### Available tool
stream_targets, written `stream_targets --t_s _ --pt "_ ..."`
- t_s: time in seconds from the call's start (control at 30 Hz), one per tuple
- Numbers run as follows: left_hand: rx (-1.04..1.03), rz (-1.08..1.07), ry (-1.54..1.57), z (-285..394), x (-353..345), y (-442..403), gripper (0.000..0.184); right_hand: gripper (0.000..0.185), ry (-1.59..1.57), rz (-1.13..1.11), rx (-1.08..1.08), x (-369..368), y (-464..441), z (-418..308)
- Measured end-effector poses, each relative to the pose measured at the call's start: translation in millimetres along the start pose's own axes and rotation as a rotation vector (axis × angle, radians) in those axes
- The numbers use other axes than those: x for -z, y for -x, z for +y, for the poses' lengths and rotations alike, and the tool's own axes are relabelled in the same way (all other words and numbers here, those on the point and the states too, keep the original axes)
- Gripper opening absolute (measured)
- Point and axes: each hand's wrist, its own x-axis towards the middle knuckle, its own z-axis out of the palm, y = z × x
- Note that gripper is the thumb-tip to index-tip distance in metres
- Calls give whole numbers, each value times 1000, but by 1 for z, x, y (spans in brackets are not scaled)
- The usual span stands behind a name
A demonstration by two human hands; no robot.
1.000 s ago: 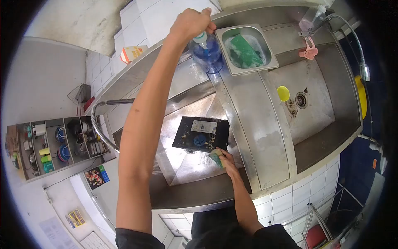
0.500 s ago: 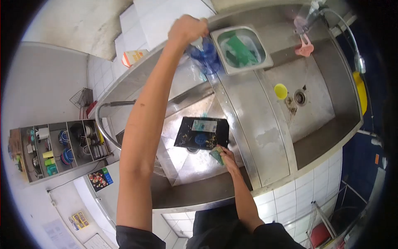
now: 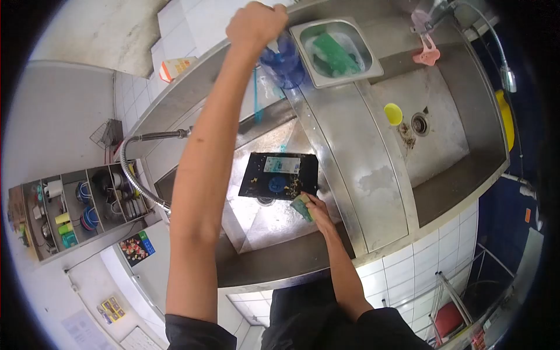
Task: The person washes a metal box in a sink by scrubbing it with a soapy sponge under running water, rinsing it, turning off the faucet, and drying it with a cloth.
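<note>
At the top, my left hand [image 3: 255, 26] is closed over the top of a translucent blue pump bottle [image 3: 284, 63], which stands at the sink's back edge; the pump head is mostly hidden. A blue-green streak of liquid [image 3: 256, 99] shows below it, to the left of the bottle. My right hand [image 3: 318, 209] holds a green and yellow sponge [image 3: 302, 208] at the lower right edge of a black flat item [image 3: 280, 176]. That item bears a pale label, a blue round mark and yellowish bits, and lies in the left basin near the drain.
Right of the bottle sits a metal tub [image 3: 373, 69] with suds and a green pad. The right basin [image 3: 443, 116] holds a yellow cup [image 3: 393, 114]; a pink holder [image 3: 427, 52] hangs at its back. A flexible metal hose [image 3: 124, 160] arches at left, beyond which are shelves [image 3: 79, 204].
The blue-green streak near the bottle has grown longer. My left hand stays at the bottle top, and my right hand still holds the sponge. The whole view has shifted slightly.
</note>
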Motion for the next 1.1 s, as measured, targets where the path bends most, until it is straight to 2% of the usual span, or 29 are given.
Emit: stream_targets --t_s 0.03,0.1,0.13,0.17,0.2,0.23,0.27,0.3,0.33,0.37,0.4,0.43,0.47,0.53,0.6,0.63,0.67,0.7,0.77,0.8,0.83,0.87,0.9,0.93,0.97,1.0,1.03,1.07,1.1 --pt "1 18 4 0 7 0 42 46 10 -9 13 -2 1 -3" --pt "33 -90 251 1 23 4 41 43 169 84 101 -5 7 -10" --pt "6 309 547 -8 12 3 44 39 127 103 61 -3 10 -8" --pt "-74 460 772 -21 3 -1 38 39 132 103 72 -1 14 -4" --pt "-153 609 992 -29 6 7 35 37 334 191 121 1 20 1" --pt "-172 687 1045 -35 11 34 31 35 532 278 165 0 24 4" --pt "-195 763 1098 -44 19 74 28 34 563 316 135 -11 42 -13" --pt "-4 680 1085 -59 25 117 26 34 558 315 134 -20 51 -23" --pt "28 630 1133 -70 13 160 26 34 327 280 112 -27 55 -30" --pt "153 534 961 -91 -13 206 24 34 97 245 93 -34 56 -37" --pt "149 342 791 -115 -40 246 24 34 95 250 95 -44 53 -43" --pt "250 136 632 -131 -62 282 21 32 -181 137 114 -57 48 -50" --pt "274 76 589 -160 -103 317 25 31 -454 22 130 -70 39 -52" --pt "310 11 545 -197 -143 358 32 29 -366 12 95 -93 12 -43" --pt "662 -408 1033 -218 -154 373 46 28 -270 -2 60 -95 -5 -37" --pt "670 -406 1038 -232 -160 371 46 30 40 27 110 -92 -11 -35" --pt "494 -432 899 -249 -167 365 46 33 352 54 159 -88 -17 -34" --pt "318 -460 757 -263 -172 358 45 33 359 57 152 -85 -13 -42" --pt "453 -206 99 -269 -174 330 42 38 949 559 300 -75 7 -66" --pt "343 -183 32 -279 -181 312 50 38 958 560 296 -60 -5 -54" --pt "239 -159 -35 -287 -189 303 58 40 944 671 326 -40 -25 -28" --pt "193 -229 -157 -297 -213 306 59 42 925 783 360 -24 -43 -8" --pt "138 -300 -277 -306 -241 313 60 42 932 785 357 -15 -55 4" --pt "121 -347 -336 -294 -261 330 60 41 711 608 230 -8 -67 12" --pt "46 -277 -415 -278 -273 350 60 40 486 430 104 -3 -74 15" --pt "38 -403 -295 -262 -268 365 63 40 487 430 95 -2 -72 12" --pt "-90 -375 -309 -244 -253 378 58 42 451 309 47 -2 -64 7" --pt "-113 -449 -163 -241 -233 387 52 44 412 187 -9 -1 -55 8" --pt "-137 -510 -15 -240 -222 392 45 44 413 177 -21 5 -52 27"
